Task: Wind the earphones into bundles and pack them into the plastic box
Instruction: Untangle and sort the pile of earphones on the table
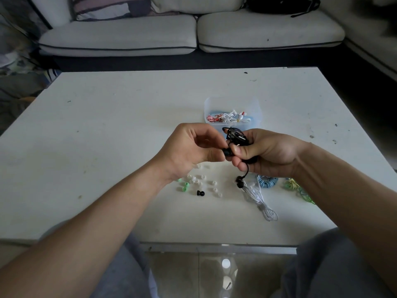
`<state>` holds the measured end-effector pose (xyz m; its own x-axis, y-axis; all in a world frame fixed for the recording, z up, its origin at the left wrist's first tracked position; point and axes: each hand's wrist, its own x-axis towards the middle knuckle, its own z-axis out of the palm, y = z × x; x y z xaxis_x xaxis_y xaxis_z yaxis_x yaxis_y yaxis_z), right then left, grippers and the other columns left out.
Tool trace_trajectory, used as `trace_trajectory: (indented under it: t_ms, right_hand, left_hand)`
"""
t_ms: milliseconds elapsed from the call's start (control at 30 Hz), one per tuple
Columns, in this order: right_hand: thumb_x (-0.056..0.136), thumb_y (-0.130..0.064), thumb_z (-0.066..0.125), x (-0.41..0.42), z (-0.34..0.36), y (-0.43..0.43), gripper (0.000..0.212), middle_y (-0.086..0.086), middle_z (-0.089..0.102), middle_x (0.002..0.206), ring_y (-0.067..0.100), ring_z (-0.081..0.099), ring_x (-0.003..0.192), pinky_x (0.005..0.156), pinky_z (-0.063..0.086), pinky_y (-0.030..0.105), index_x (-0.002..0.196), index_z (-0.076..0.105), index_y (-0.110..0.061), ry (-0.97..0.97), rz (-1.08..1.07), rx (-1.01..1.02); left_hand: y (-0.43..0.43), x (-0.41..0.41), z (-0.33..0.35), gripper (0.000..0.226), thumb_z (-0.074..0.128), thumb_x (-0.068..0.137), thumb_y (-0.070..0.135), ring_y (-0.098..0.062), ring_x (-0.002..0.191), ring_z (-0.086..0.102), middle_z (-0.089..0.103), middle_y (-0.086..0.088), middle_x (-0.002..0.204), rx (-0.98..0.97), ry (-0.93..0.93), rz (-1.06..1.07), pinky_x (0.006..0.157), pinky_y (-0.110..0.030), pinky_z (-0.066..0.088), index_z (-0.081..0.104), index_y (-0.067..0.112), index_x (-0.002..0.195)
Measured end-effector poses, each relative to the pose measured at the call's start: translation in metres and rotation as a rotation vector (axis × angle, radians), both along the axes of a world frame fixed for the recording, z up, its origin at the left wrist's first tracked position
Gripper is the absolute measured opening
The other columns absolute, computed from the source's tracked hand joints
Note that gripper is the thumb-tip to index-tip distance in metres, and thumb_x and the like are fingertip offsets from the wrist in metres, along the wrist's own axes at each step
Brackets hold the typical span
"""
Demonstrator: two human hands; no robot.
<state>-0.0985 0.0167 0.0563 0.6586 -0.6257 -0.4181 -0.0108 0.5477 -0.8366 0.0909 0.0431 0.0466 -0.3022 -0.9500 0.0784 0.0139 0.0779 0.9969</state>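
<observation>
Black earphones [236,135] are wound into a loose bundle that my right hand [266,154] grips above the white table [107,136]. One black earbud [238,182] dangles below that hand on its cord. My left hand [191,149] pinches the other black earbud [227,152] right beside the right thumb. Behind the hands stands the clear plastic box [256,108], holding red-and-white, white and blue earphone bundles. On the table near me lie white earphones [261,203], a blue coiled bundle [267,182] and green-yellow earphones [297,189], partly hidden by my right forearm.
Several loose ear tips, white [212,183], green [184,187] and one black [200,192], are scattered under my left wrist. A grey sofa [193,33] stands beyond the table's far edge. My knees sit below the near edge.
</observation>
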Motion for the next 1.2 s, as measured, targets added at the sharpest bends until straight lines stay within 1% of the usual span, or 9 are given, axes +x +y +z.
trace_trajectory:
  t_ms: [167,233,400,567,700,900,1033,1100,1200]
  right_hand:
    - [0.075,-0.011,0.061,0.003,-0.003,0.002,0.009,0.003,0.063,0.062,0.006,0.062,0.054,0.054,0.053,0.014,0.082,0.065,-0.006,-0.033,-0.056,0.003]
    - [0.075,-0.011,0.062,0.004,-0.003,0.002,0.010,0.003,0.062,0.063,0.006,0.061,0.055,0.056,0.053,0.014,0.084,0.061,-0.007,-0.045,-0.085,-0.019]
    - [0.074,-0.009,0.063,0.006,0.004,-0.002,0.012,0.001,0.064,0.063,0.006,0.063,0.056,0.056,0.053,0.015,0.086,0.060,-0.006,-0.064,-0.179,-0.086]
    - [0.073,-0.007,0.066,0.001,0.004,-0.008,0.013,0.003,0.067,0.069,0.010,0.066,0.063,0.061,0.056,0.018,0.086,0.065,-0.006,-0.051,-0.263,-0.109]
    - [0.073,-0.009,0.069,0.000,0.002,-0.011,0.013,0.005,0.067,0.071,0.011,0.065,0.063,0.062,0.056,0.020,0.086,0.069,-0.007,-0.036,-0.300,-0.105]
    - [0.072,-0.010,0.069,0.002,0.001,-0.013,0.022,0.005,0.066,0.067,0.010,0.063,0.060,0.059,0.055,0.018,0.093,0.068,-0.003,0.011,-0.296,-0.105]
    - [0.085,0.000,0.064,0.004,-0.001,-0.013,0.007,0.004,0.067,0.065,0.009,0.065,0.059,0.057,0.054,0.017,0.091,0.067,-0.002,0.034,-0.319,-0.111]
    - [0.090,0.002,0.061,0.005,-0.003,-0.012,0.007,0.004,0.067,0.065,0.009,0.064,0.059,0.057,0.054,0.017,0.089,0.066,-0.002,0.044,-0.330,-0.105]
    - [0.091,0.002,0.061,0.007,-0.006,-0.010,0.007,0.004,0.067,0.066,0.009,0.065,0.060,0.059,0.055,0.018,0.089,0.067,-0.002,0.057,-0.341,-0.099]
  left_hand:
    - [-0.001,0.001,-0.001,0.018,0.076,0.059,0.000,-0.010,0.064,0.069,0.072,0.001,0.066,-0.013,0.033,0.036,0.065,-0.019,0.054,0.070,0.013,0.070]
    - [-0.002,0.003,0.000,0.019,0.075,0.060,0.001,-0.009,0.066,0.070,0.072,0.003,0.068,-0.024,0.022,0.056,0.066,-0.019,0.054,0.067,0.011,0.074]
    - [-0.007,0.006,0.003,0.024,0.074,0.074,-0.012,-0.014,0.065,0.067,0.070,0.001,0.071,-0.055,-0.045,0.132,0.069,-0.025,0.056,0.066,0.009,0.081]
    - [-0.009,0.002,0.001,0.017,0.071,0.082,-0.007,-0.016,0.068,0.070,0.074,0.000,0.076,-0.045,-0.054,0.172,0.069,-0.024,0.056,0.071,0.008,0.091]
    - [-0.011,0.000,-0.001,0.019,0.071,0.085,-0.003,-0.019,0.076,0.072,0.074,-0.004,0.081,-0.028,-0.059,0.185,0.075,-0.027,0.058,0.071,0.009,0.099]
    - [-0.011,-0.003,-0.004,0.018,0.073,0.082,-0.004,-0.018,0.075,0.073,0.077,-0.003,0.084,-0.033,-0.064,0.215,0.078,-0.030,0.060,0.074,0.011,0.092]
    - [-0.012,-0.004,-0.006,0.020,0.075,0.079,-0.006,-0.014,0.075,0.073,0.077,0.000,0.083,-0.037,-0.085,0.269,0.073,-0.022,0.057,0.076,0.012,0.088]
    - [-0.012,-0.005,-0.008,0.020,0.077,0.078,-0.004,-0.012,0.076,0.073,0.077,0.000,0.084,-0.053,-0.131,0.282,0.073,-0.020,0.055,0.077,0.014,0.087]
    - [-0.013,-0.004,-0.010,0.020,0.081,0.077,0.002,-0.012,0.080,0.074,0.077,0.001,0.082,-0.093,-0.226,0.306,0.078,-0.024,0.056,0.078,0.020,0.085]
